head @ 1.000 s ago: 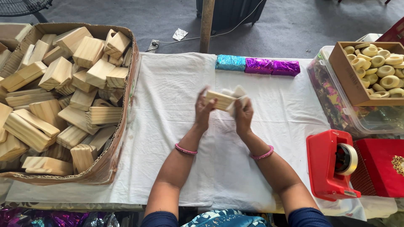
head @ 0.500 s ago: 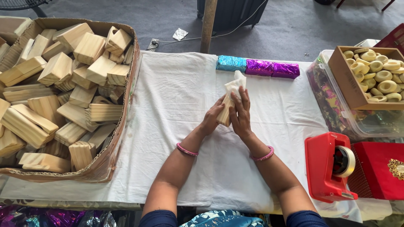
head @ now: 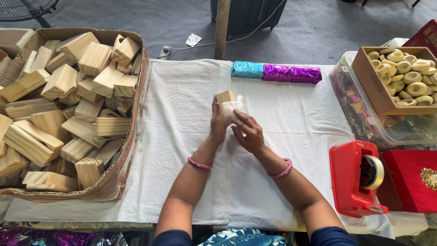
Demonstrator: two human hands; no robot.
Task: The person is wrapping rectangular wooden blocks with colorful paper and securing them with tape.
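Observation:
My left hand (head: 217,124) holds a small pale wooden block (head: 224,96) upright above the white cloth (head: 182,118) on the table. My right hand (head: 248,131) presses a wad of white cloth or paper (head: 232,108) against the side of that block. Both wrists wear pink bangles. Behind the hands, at the far edge of the cloth, lie three foil-wrapped blocks in a row: one teal (head: 247,69), two purple (head: 277,72).
A large cardboard box (head: 123,168) heaped with bare wooden blocks fills the left. On the right are a red tape dispenser (head: 359,178), a red box (head: 412,180), a clear tub (head: 364,118) and a carton of round beige rings (head: 405,75). A post (head: 221,27) stands behind.
The block went from lying across both hands to standing on end; my hands shifted slightly left and nearer the cloth, and the white wad now sits against the block's side.

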